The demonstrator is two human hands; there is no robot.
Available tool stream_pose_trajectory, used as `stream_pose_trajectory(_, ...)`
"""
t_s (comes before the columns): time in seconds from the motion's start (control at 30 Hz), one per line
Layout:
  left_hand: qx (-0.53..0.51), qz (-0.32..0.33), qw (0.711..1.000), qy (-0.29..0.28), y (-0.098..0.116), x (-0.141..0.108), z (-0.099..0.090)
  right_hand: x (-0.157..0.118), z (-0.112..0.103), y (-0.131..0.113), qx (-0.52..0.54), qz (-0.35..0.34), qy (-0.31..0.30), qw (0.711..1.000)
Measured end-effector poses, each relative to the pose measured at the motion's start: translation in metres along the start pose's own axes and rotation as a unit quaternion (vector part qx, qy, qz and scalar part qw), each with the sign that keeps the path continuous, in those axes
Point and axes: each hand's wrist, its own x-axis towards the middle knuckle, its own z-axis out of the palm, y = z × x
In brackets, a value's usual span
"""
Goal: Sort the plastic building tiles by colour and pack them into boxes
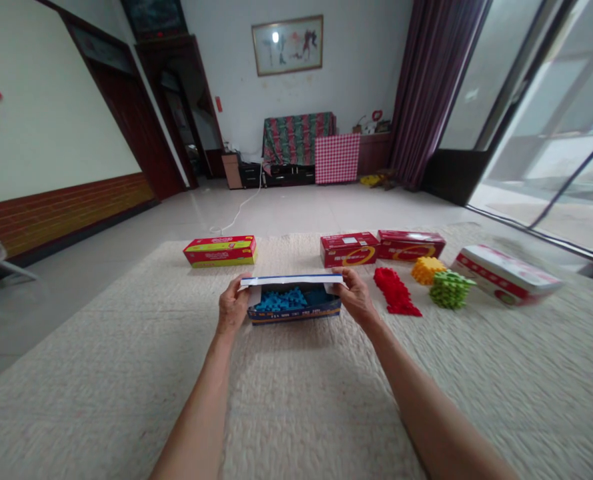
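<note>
Right in front of me a dark blue cardboard box [296, 317] lies on the cream mat, its long lid raised. Blue plastic pieces [281, 300] show inside it, mostly toward its left end. My left hand [233, 305] grips the left end of the lid, fingers curled over the edge. At the opposite end, my right hand [356, 296] pinches the lid's right corner. Right of the box are a strip of red pieces [396, 292], a yellow stack [428, 270] and a green stack [451, 289].
A red-and-yellow box [221, 251] stands at the mat's far left. Two dark red boxes [349, 249] [410, 245] stand at the far right, with a white-and-red box [506, 273] nearer. The quilted mat [286, 407] covers the tiled floor; a white cable [241, 208] runs beyond it.
</note>
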Motion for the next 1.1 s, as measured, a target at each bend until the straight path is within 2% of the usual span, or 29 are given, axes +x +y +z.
stream_pose_trajectory(0.13,-0.015,0.053,0.998,0.040,-0.002,-0.008,0.009,-0.008,0.005,0.001,0.002,0.004,0.015,1.000)
stream_pose_trajectory(0.27,-0.018,0.034,0.997,0.060,-0.005,-0.008,0.017,-0.014,0.010,0.001,-0.009,0.002,0.046,0.999)
stream_pose_trajectory(0.37,-0.057,0.007,0.996,0.065,-0.006,-0.006,0.019,-0.019,0.008,-0.005,-0.010,-0.001,0.047,0.999)
stream_pose_trajectory(0.5,-0.095,-0.006,0.995,0.042,-0.006,-0.005,0.017,-0.029,-0.006,-0.014,0.002,-0.005,0.000,1.000)
stream_pose_trajectory(0.63,-0.120,0.000,0.992,0.035,-0.010,-0.003,0.017,-0.038,-0.020,-0.014,0.030,-0.006,-0.052,0.998)
stream_pose_trajectory(0.87,-0.175,0.013,0.984,0.027,-0.020,-0.001,0.017,-0.042,-0.012,-0.002,0.005,-0.023,-0.027,0.999)
stream_pose_trajectory(1.03,-0.324,-0.024,0.946,0.008,-0.015,-0.009,0.010,-0.043,-0.008,0.002,-0.006,-0.047,-0.004,0.999)
stream_pose_trajectory(1.1,-0.347,-0.021,0.938,-0.006,-0.013,-0.013,0.008,-0.043,-0.009,0.002,-0.013,-0.055,0.001,0.998)
